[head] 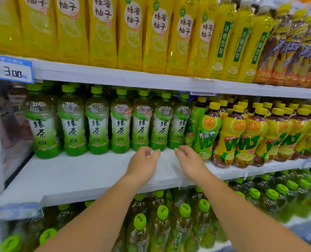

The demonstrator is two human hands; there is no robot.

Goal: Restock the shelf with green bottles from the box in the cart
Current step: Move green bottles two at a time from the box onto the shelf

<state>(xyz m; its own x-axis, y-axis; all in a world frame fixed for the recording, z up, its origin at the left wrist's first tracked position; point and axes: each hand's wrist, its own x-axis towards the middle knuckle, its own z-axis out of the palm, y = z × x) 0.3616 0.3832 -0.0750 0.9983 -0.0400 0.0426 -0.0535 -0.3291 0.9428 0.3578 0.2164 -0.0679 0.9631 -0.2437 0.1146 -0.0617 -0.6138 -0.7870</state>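
Observation:
A row of green tea bottles (121, 122) with green caps stands upright at the back of the white middle shelf (74, 173). Both my arms reach over the shelf's bare front part. My left hand (143, 163) hovers just in front of the bottles near the row's right end, its fingers loosely curled and holding nothing. My right hand (188, 159) is beside it, fingers apart and empty, close to the last green tea bottle (179, 124). The cart and its box are out of view.
Yellow-capped lemon tea bottles (245, 135) fill the right of the same shelf. Yellow drink bottles (132, 33) line the shelf above, with a 3.00 price tag (10, 70) at left. More green-capped bottles (162, 220) pack the shelf below.

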